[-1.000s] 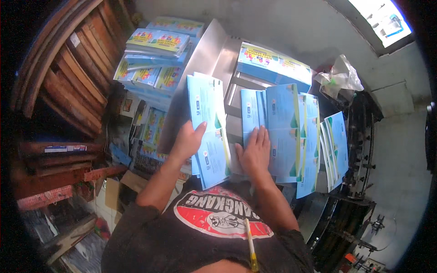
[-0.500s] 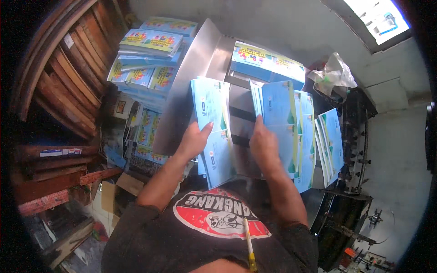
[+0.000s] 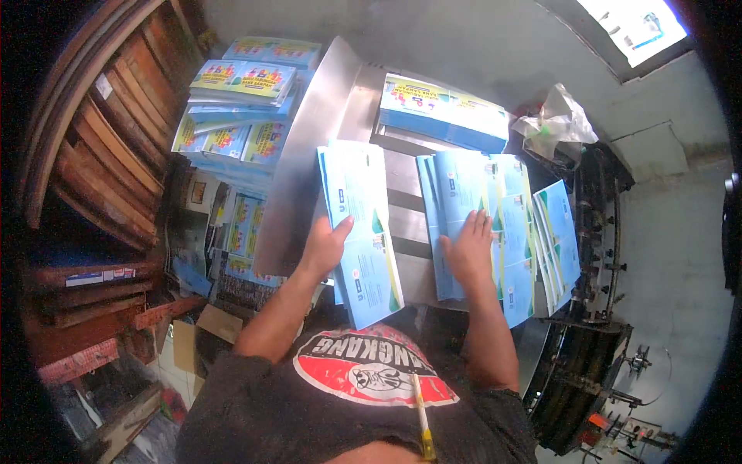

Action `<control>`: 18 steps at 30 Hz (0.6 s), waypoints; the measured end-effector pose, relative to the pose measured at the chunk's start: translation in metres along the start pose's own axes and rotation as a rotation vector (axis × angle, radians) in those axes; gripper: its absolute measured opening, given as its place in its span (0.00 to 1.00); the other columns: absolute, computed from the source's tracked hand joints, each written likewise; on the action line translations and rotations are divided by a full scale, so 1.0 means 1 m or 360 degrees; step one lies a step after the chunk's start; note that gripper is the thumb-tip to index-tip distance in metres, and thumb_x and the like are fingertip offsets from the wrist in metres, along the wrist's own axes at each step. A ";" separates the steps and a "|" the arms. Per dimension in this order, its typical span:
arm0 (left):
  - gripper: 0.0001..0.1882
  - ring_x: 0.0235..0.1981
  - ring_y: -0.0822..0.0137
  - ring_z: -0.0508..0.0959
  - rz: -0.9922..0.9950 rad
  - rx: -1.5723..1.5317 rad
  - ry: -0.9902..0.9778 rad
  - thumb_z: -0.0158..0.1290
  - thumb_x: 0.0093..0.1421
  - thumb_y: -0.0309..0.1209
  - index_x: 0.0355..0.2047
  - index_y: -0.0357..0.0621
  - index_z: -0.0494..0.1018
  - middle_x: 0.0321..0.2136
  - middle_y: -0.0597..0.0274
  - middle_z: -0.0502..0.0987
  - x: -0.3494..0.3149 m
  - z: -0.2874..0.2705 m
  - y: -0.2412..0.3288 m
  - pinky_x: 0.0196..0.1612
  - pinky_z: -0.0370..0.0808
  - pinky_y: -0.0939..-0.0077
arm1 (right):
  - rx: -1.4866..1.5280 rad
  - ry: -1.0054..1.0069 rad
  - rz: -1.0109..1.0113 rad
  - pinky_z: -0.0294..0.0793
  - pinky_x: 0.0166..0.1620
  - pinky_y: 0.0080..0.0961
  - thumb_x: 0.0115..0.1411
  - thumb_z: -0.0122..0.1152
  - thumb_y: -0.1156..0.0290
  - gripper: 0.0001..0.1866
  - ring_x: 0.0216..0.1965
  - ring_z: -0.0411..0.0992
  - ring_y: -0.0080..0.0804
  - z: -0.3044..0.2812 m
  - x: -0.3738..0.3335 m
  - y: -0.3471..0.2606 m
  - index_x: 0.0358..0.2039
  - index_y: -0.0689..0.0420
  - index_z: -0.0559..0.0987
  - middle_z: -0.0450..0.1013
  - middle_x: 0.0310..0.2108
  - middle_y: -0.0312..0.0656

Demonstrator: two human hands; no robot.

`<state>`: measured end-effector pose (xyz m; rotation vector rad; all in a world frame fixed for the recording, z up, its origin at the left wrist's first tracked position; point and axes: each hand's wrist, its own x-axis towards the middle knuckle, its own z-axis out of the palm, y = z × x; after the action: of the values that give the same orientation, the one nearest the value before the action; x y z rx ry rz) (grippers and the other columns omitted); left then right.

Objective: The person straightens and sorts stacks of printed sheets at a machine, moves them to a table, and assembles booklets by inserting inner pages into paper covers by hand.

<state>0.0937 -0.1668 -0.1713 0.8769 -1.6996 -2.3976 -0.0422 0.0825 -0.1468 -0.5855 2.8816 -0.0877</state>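
Observation:
My left hand (image 3: 325, 246) grips a bundle of light blue printed booklets (image 3: 362, 189) by its left edge, thumb on top and the other fingers underneath. This bundle is tilted over the metal surface, close to my shirt. My right hand (image 3: 470, 254) lies palm down, fingers stretched, on a second group of blue booklets (image 3: 456, 174). Those booklets overlap in a fanned row, with green and yellow artwork along their edges. Another fanned group of booklets (image 3: 560, 232) rests to the right of it.
At the back stands a neat stack of booklets (image 3: 444, 124) with colourful covers. More stacks (image 3: 243, 81) are piled at the far left, beside a curved metal sheet (image 3: 309, 147). A crumpled plastic bag (image 3: 556, 127) and dark machinery (image 3: 607, 224) are at the right, wooden boards (image 3: 116, 131) at the left.
My right hand has gone from holding the raised left edge of its booklets to lying flat on top, and those booklets now lie lower. My left hand keeps its bundle.

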 end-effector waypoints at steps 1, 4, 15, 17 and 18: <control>0.18 0.40 0.65 0.78 -0.0001 0.0002 0.0002 0.47 0.66 0.32 0.47 0.26 0.72 0.40 0.52 0.79 -0.001 0.000 0.001 0.45 0.73 0.70 | 0.0002 -0.0001 -0.0001 0.44 0.67 0.55 0.59 0.59 0.56 0.45 0.69 0.42 0.64 -0.001 0.000 0.003 0.64 0.74 0.50 0.44 0.67 0.67; 0.18 0.41 0.66 0.78 -0.0084 0.0046 0.0001 0.47 0.66 0.33 0.47 0.26 0.72 0.40 0.51 0.79 -0.002 0.000 0.002 0.45 0.73 0.70 | -0.0058 0.0301 -0.0082 0.52 0.67 0.49 0.62 0.46 0.68 0.33 0.67 0.48 0.64 -0.019 -0.010 -0.002 0.64 0.73 0.53 0.48 0.65 0.68; 0.22 0.41 0.68 0.77 0.0036 -0.0072 -0.0085 0.48 0.66 0.40 0.48 0.31 0.71 0.39 0.53 0.79 0.000 0.004 -0.006 0.45 0.72 0.70 | 0.0642 -0.0576 -0.0439 0.76 0.44 0.47 0.60 0.54 0.73 0.27 0.44 0.75 0.61 -0.046 -0.040 -0.115 0.58 0.70 0.62 0.68 0.52 0.65; 0.21 0.42 0.66 0.77 0.0115 0.0291 0.0035 0.48 0.66 0.39 0.49 0.31 0.70 0.41 0.52 0.79 0.003 0.004 -0.014 0.47 0.71 0.69 | 0.0743 -0.0447 -0.0494 0.74 0.48 0.45 0.57 0.59 0.69 0.33 0.48 0.73 0.59 -0.029 -0.039 -0.112 0.61 0.68 0.60 0.68 0.52 0.64; 0.20 0.43 0.66 0.76 0.0168 0.0308 0.0008 0.48 0.66 0.37 0.49 0.30 0.70 0.42 0.51 0.78 0.005 0.005 -0.013 0.48 0.71 0.69 | 0.0838 -0.0320 -0.0554 0.71 0.52 0.43 0.55 0.63 0.65 0.39 0.51 0.71 0.57 -0.019 -0.036 -0.107 0.63 0.65 0.58 0.68 0.53 0.63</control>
<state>0.0908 -0.1596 -0.1834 0.7916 -1.9492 -2.1909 0.0273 -0.0018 -0.1115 -0.9072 2.3863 -0.7611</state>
